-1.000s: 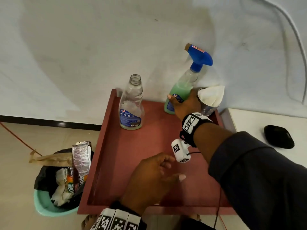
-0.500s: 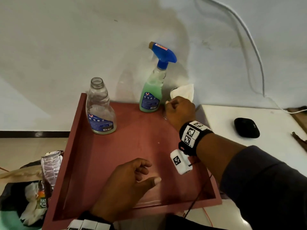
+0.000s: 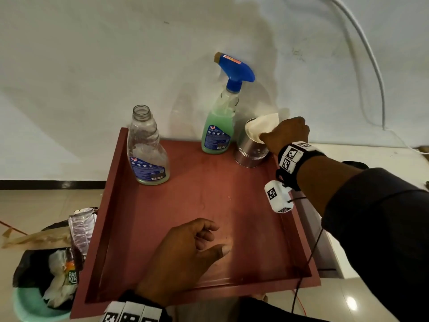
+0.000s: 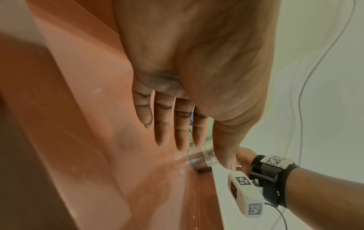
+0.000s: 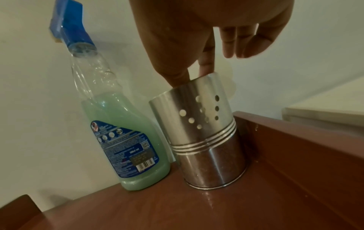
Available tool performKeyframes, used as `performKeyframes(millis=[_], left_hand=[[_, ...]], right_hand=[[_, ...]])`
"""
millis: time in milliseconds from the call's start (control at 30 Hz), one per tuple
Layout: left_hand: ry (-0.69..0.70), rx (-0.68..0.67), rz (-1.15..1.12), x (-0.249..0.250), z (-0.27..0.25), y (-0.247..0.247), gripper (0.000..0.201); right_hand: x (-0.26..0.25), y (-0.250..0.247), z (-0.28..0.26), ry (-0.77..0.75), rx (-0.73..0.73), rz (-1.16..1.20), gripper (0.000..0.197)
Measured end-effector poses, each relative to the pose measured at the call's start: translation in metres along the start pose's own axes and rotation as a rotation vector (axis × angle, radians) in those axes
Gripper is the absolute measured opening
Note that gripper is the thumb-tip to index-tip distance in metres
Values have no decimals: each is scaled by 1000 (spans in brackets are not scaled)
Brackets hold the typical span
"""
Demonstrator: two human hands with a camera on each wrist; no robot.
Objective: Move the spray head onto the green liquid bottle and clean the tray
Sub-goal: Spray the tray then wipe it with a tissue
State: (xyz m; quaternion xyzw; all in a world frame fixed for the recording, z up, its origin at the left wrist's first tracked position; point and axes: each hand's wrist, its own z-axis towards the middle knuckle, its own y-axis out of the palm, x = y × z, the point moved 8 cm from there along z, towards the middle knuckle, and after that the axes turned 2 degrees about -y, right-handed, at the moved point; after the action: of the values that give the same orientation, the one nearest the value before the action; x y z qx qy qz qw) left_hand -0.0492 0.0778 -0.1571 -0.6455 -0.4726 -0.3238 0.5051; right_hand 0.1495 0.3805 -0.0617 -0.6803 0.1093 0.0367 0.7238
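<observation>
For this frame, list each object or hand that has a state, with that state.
Green liquid bottle: upright, spray head fitted.
Clear bottle: upright, uncapped, nearly empty.
Steel holder: tilted, holding a white cloth.
Right hand: pinching the cloth.
Left hand: relaxed, holding nothing.

Likely home room: tiled floor (image 3: 46, 201), plastered wall (image 3: 92, 66), full waste bin (image 3: 34, 298), loose cable (image 3: 376, 73).

Dim warm indoor light; soft wall shadows; wrist views blurred, distorted.
</observation>
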Motion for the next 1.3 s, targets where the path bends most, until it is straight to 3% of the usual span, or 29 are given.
performKeyframes(millis=[200, 333, 533, 667, 767, 867, 1000, 1067, 1200, 1300], left_hand=[[11, 12, -1, 2, -2, -2, 54], [4, 13, 3, 2, -4, -5, 55], [-13, 0, 10, 1, -4, -5, 46], [-15, 1, -19, 5, -4, -3, 51], [-16, -7, -31, 7, -3, -1, 51], [-19, 4, -43, 10, 0, -1, 50], [6, 49, -95, 24, -1, -5, 55], [43, 92, -188, 39, -6, -8, 65], [81, 100, -419, 55, -12, -7, 107], [50, -2, -398, 53, -14, 5, 106]], right_hand=[[-8, 1, -8, -80, 15, -15, 50], [-12, -8, -16, -146, 103, 157, 36], [-25, -10, -14, -209, 75, 111, 43], [-32, -14, -13, -256, 65, 74, 21], [-33, -24, -18, -306, 75, 93, 17], [-29, -56, -33, -332, 213, 304, 13], [-6, -111, -102, -178, 387, 733, 8], [5, -109, -149, -117, 303, 968, 19], [23, -42, -226, 60, -77, 1443, 27], [22, 8, -251, 210, -289, 1473, 14]])
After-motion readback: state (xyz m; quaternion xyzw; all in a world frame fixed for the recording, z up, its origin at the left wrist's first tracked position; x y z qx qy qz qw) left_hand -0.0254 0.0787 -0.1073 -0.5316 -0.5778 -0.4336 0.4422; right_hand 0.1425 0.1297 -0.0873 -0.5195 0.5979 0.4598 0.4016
